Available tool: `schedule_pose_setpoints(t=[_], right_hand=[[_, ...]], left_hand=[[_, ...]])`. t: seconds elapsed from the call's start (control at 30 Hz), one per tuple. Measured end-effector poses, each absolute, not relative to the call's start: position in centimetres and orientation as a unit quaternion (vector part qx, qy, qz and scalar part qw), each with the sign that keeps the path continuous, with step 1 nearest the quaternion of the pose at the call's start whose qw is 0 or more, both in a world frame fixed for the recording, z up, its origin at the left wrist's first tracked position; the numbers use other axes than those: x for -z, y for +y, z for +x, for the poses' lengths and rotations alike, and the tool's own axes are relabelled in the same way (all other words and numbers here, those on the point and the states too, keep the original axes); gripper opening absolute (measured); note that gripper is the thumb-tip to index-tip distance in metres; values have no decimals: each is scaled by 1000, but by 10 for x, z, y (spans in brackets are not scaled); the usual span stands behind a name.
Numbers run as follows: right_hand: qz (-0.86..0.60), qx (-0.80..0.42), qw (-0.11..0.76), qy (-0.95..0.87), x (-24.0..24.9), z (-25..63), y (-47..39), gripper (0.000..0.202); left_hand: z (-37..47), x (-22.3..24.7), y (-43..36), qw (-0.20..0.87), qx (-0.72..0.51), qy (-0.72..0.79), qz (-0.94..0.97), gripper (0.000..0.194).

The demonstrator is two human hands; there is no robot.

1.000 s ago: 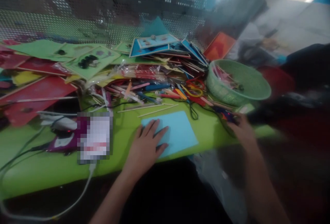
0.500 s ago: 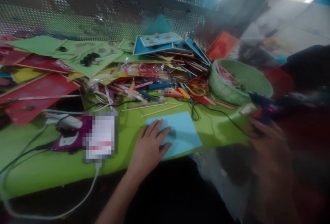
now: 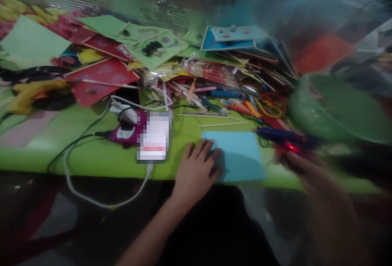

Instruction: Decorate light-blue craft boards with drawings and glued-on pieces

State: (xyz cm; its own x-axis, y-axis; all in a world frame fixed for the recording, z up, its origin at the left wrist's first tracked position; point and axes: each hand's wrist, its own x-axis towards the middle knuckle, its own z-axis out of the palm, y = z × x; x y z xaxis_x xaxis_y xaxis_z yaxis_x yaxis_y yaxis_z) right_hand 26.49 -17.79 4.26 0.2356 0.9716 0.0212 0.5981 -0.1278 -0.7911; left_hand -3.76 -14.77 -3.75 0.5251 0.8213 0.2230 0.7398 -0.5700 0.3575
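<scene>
My left hand (image 3: 197,166) lies flat with its fingers apart on the left side of a light blue sheet of paper (image 3: 241,151) near the table's front edge. At the right, my right hand (image 3: 301,157) is wrapped round a dark blue glue gun (image 3: 275,134) with a lit red light. The gun's nozzle points left, over the far right part of the sheet. Motion blur softens the right hand and forearm. Just beyond the paper lie a few thin wooden sticks (image 3: 220,124).
A phone with a blurred-out screen (image 3: 154,137) and a purple power strip (image 3: 127,132) with cables lie to the left. Pens, scissors (image 3: 269,108) and decorated cards (image 3: 159,49) pile up at the back. A green basin (image 3: 306,106) stands at right; a yellow glue gun (image 3: 33,94) is far left.
My right hand has brought the glue gun leftward to the blue sheet. My left hand stays on the paper. The camera view has turned left.
</scene>
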Motion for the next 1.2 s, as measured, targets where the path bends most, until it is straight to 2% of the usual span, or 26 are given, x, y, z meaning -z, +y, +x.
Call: schedule_pose_setpoints(t=[0.07, 0.13, 0.4, 0.9, 1.2], right_hand=[[-677, -367, 371, -520, -43, 247, -166, 40], [-658, -408, 372, -512, -44, 232, -155, 44], [-684, -395, 218, -573, -39, 198, -126, 69], [-688, -337, 151, -625, -25, 188, -107, 44], [-691, -291, 115, -652, -19, 194, -105, 49]], left_hand=[[-37, 38, -148, 116, -191, 452, 864, 45], [-37, 38, -148, 123, -194, 451, 863, 46], [-38, 40, -148, 139, -216, 441, 860, 47], [-39, 37, -147, 158, -234, 425, 860, 48], [-40, 37, -147, 165, -234, 424, 859, 48]])
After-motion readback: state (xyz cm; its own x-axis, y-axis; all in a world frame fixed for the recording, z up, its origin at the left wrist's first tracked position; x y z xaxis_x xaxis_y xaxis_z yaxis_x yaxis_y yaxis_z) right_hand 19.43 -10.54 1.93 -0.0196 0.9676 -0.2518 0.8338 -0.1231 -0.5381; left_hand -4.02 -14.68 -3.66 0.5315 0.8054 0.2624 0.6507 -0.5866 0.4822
